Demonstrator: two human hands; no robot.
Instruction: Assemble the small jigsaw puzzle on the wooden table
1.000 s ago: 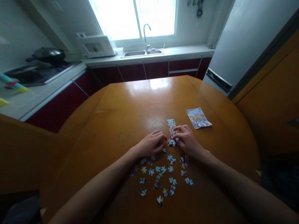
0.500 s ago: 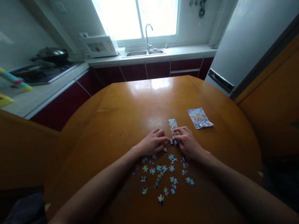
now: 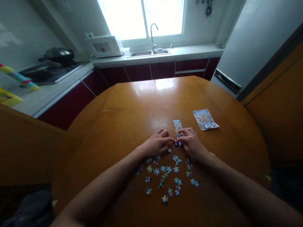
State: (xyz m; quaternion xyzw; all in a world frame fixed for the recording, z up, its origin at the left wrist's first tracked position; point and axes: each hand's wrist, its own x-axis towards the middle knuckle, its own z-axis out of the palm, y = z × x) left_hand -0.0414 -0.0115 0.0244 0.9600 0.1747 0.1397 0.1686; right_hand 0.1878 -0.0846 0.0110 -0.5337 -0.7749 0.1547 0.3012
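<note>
A narrow strip of joined jigsaw puzzle (image 3: pixel 177 124) lies on the wooden table. At its near end, a dark blue and white puzzle piece (image 3: pixel 176 144) sits by the fingertips of my left hand (image 3: pixel 159 142), whose fingers are bent and closed on the piece's edge. From the other side my right hand (image 3: pixel 191 142) curls over the strip, thumb and index finger gripping its lower part and hiding some of it. Several loose puzzle pieces (image 3: pixel 156 171) are scattered nearer to me, between my forearms.
A creased picture sheet (image 3: pixel 205 119) lies right of the strip on the wooden table (image 3: pixel 142 107). Beyond the table are a sink (image 3: pixel 141 54), a microwave (image 3: pixel 104 46) and a stove with a pan (image 3: pixel 59 55). A fridge (image 3: pixel 255 41) stands at right.
The whole view has shifted slightly, with the scene moving a little right. My left fingertips are slightly closer to the strip's near end; the right hand keeps its place there.
</note>
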